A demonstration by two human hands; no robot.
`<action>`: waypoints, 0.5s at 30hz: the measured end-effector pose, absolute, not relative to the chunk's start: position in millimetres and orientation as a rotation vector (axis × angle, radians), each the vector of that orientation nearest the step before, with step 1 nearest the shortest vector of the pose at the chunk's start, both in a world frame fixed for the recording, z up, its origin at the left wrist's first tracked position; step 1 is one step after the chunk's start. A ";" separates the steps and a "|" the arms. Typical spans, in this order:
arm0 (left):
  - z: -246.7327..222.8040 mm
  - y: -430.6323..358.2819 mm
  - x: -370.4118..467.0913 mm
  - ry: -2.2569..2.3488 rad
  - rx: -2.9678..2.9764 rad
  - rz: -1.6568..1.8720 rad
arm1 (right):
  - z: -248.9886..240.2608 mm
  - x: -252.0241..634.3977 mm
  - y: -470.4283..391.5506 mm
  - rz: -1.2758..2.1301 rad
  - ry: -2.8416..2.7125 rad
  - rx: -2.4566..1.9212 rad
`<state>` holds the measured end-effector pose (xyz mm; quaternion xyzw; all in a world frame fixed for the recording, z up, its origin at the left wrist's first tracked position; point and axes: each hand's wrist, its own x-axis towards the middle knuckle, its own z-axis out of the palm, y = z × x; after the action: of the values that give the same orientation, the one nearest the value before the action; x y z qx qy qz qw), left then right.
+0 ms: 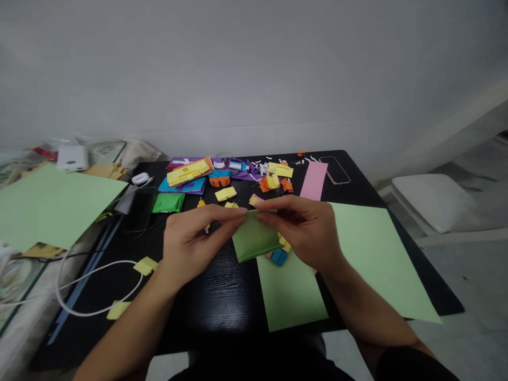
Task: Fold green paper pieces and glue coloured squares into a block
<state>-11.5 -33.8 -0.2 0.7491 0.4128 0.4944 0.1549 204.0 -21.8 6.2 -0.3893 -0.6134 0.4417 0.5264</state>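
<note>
Dark sleeve [413,365], lower right. Mid-frame, left hand [188,241] and right hand [315,230] pinch green paper [254,237] along top edge; likely light, crease-prone; best held by edges.

Far-left green sheet [59,203] cut off at view's edge.

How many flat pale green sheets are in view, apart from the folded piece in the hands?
3: the left sheet at the picture's edge, the right sheet on the table, and the narrower sheet near the front edge. More may be hidden underneath.
</note>
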 end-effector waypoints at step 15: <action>-4.6 -31.0 -5.9 1.118 2.213 1.345 | 3.1 216.6 -16.6 1.314 -1.646 -1.020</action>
<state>-5.9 -31.0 -4.6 0.7745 0.3913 0.4707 0.1595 216.6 -16.6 3.1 -0.4015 -0.6476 0.5171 0.3900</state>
